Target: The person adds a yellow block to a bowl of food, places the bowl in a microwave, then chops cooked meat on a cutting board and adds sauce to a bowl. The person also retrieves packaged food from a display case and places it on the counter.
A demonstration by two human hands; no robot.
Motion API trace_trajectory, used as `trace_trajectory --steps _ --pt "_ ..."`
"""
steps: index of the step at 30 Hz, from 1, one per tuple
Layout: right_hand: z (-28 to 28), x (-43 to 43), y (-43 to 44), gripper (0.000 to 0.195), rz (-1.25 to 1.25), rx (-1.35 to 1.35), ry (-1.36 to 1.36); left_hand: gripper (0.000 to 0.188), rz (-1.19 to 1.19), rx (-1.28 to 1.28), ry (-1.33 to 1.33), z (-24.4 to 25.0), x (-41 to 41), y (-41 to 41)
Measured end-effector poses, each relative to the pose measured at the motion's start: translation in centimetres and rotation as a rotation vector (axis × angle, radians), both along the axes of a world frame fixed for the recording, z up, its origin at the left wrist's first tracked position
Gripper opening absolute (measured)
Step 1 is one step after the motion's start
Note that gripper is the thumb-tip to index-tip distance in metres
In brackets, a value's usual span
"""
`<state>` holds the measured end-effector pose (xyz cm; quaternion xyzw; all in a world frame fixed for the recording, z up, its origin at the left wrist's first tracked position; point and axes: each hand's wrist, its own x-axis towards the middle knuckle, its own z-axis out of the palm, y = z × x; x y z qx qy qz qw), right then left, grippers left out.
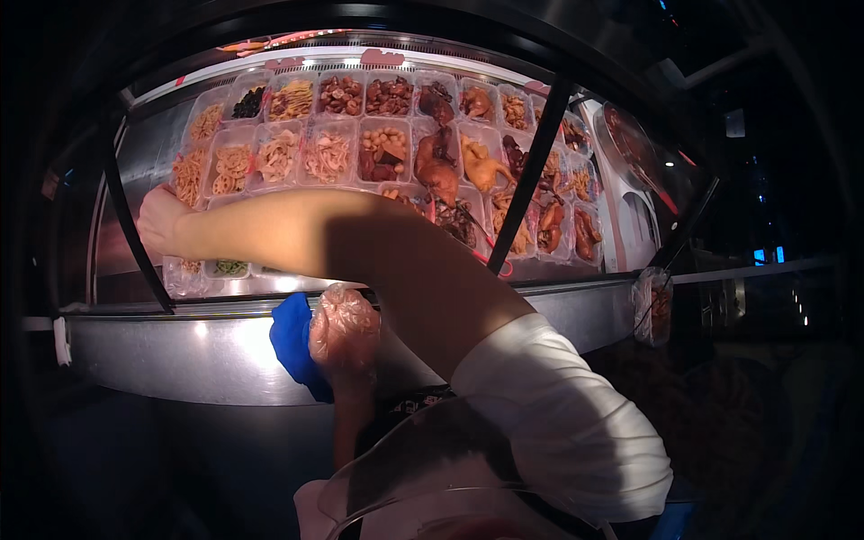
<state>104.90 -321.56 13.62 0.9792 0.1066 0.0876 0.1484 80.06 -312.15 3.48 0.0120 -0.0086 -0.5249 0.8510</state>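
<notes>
My right arm stretches leftward across a glass-fronted food display case. At the case's left end my right hand (164, 219), bare and with curled fingers, is beside a clear plastic tray of light strips (190, 174). Whether it grips anything is hidden. My left hand (344, 327), in a clear plastic glove, is bent into a loose fist at the steel front ledge (182, 351). Against it hangs a crumpled blue cloth (293, 344); I cannot tell whether the fingers hold it. My right forearm covers part of the front trays.
Rows of clear trays hold lotus root slices (231, 169), braised meats (389, 94) and a yellow whole bird (482, 164). Dark frame bars (533, 169) cross the case. Red-handled tongs or scissors (496, 262) lie among the trays. A filled plastic bag (653, 307) hangs at right.
</notes>
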Motion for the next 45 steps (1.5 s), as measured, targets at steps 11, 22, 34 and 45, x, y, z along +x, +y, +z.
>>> trace_trajectory --steps 11,22,34,45 --pt "0.2 -22.8 -10.9 0.026 -0.098 -0.013 -0.130 0.035 -0.066 -0.114 0.030 -1.1 -0.1 0.9" --pt "-2.2 -23.5 -8.2 0.027 0.011 -0.151 0.047 0.036 -0.169 -0.068 -0.016 -1.9 -0.4 1.4" --pt "-2.1 -37.8 -12.4 0.060 -0.435 -0.181 0.295 0.020 -0.021 0.391 -0.281 2.7 6.3 2.2" --pt "-8.7 -56.1 -0.6 0.025 -1.119 0.856 -0.559 0.037 -0.265 0.678 -1.781 -2.1 9.7 -35.4"
